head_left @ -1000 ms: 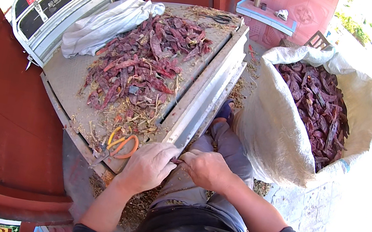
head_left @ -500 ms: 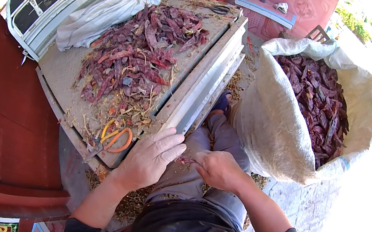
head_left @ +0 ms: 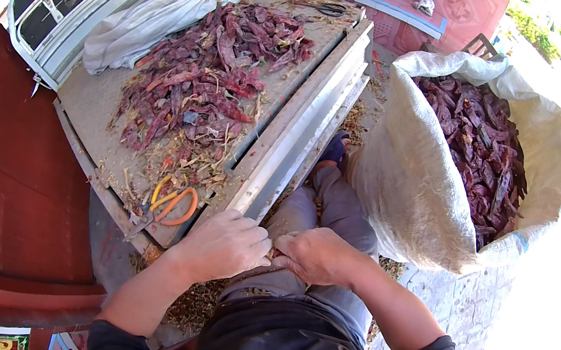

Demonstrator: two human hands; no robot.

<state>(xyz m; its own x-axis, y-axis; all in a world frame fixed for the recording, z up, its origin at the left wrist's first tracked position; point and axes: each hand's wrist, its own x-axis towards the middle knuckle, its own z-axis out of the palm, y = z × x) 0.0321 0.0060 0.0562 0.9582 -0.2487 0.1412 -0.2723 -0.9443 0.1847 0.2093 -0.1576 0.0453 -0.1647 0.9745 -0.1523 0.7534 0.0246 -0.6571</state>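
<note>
My left hand [head_left: 228, 243] and right hand [head_left: 317, 255] | fingers pinching a dried pepper [head_left: 275, 253] | probably light, papery, brittle; I'd grip its ends gently.

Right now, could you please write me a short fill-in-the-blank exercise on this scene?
The nearer scissors have one orange handle and one ____ handle.
The right hand is farther from them than the ____ hand.
The open sack of dried peppers stands to the ____ of the truck bed.
The crumpled sack on that bed is ____ in colour.

yellow; left; right; white
</note>
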